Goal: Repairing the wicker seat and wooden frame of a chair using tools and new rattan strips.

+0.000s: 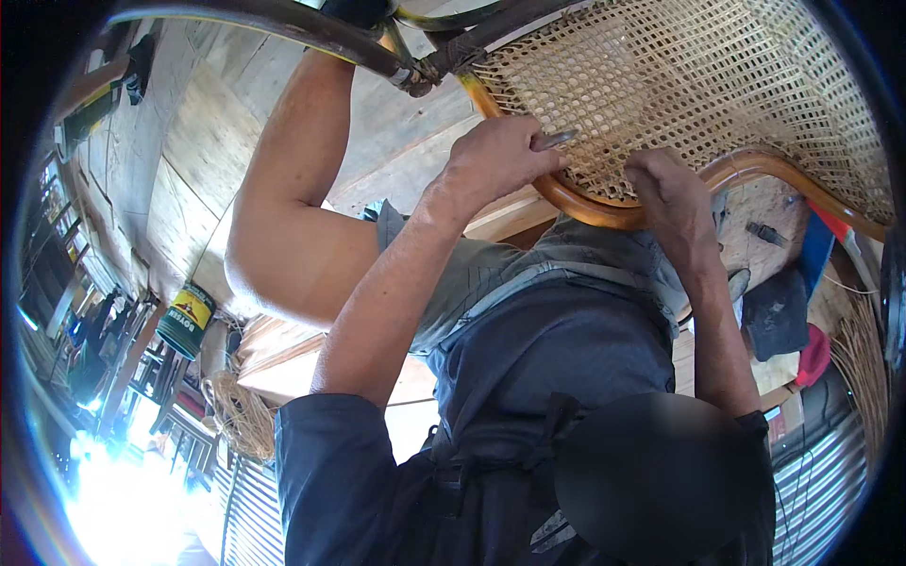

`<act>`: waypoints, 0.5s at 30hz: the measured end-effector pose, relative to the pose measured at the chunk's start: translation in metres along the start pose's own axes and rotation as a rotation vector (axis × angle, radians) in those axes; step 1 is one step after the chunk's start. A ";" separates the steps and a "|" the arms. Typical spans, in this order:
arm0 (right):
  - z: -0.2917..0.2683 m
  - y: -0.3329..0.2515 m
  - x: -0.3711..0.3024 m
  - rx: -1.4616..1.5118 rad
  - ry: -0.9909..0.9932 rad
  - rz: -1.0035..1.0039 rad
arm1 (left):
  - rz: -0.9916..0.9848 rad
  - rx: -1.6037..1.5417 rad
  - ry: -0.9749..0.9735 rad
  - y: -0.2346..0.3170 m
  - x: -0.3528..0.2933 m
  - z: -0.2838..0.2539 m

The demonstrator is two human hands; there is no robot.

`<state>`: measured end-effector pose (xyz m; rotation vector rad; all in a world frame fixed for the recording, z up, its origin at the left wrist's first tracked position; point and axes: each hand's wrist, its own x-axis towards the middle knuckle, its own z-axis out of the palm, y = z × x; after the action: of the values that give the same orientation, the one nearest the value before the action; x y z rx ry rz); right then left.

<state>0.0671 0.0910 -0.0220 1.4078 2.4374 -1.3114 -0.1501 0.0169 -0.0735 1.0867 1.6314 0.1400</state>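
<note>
A woven cane seat panel [604, 80] with an open mesh is framed by a curved, varnished rattan rim [590, 209]. My left hand [500, 162] is closed at the left part of this rim. From between its thumb and fingers pokes a short grey metal tool [555, 140], its end over the mesh; the rest is hidden in the fist. My right hand [668, 196] is closed at the near edge of the weave, by the rim. Whatever its fingers pinch, perhaps a strand, is too small to make out.
Dark frame poles [283, 30] cross the top, with a lashed joint by the panel's corner. On the wooden floor [212, 113] at left stands a green and yellow can [187, 321]. Loose cane strands [236, 415] lie lower left; more cane strips [861, 363] stand at right.
</note>
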 end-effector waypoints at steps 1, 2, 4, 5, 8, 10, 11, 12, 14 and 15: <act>0.002 0.000 0.003 -0.020 -0.033 -0.028 | 0.005 -0.002 -0.002 0.001 0.000 0.001; 0.005 0.000 0.005 -0.030 -0.068 -0.061 | 0.001 -0.022 -0.006 0.002 0.000 0.003; 0.010 0.002 0.007 -0.183 -0.086 -0.184 | -0.004 -0.062 -0.011 0.003 0.000 0.008; 0.012 0.002 0.007 -0.253 -0.099 -0.249 | 0.000 -0.065 0.004 0.002 0.000 0.009; 0.015 0.001 0.006 -0.391 -0.138 -0.273 | 0.007 -0.091 0.027 -0.001 0.001 0.014; 0.014 -0.003 0.006 -0.439 -0.163 -0.286 | 0.016 -0.121 0.056 -0.002 0.001 0.017; 0.014 -0.005 0.007 -0.463 -0.170 -0.304 | 0.015 -0.119 0.068 -0.002 0.001 0.017; 0.014 -0.007 0.008 -0.449 -0.194 -0.292 | 0.016 -0.116 0.077 -0.001 0.000 0.019; 0.011 -0.004 0.015 -0.443 -0.239 -0.297 | 0.000 -0.096 0.126 0.001 0.000 0.019; 0.009 -0.001 0.018 -0.365 -0.241 -0.304 | -0.024 -0.085 0.150 0.003 -0.003 0.021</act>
<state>0.0524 0.0971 -0.0348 0.7724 2.6134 -0.9375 -0.1314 0.0075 -0.0779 1.0109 1.7552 0.2783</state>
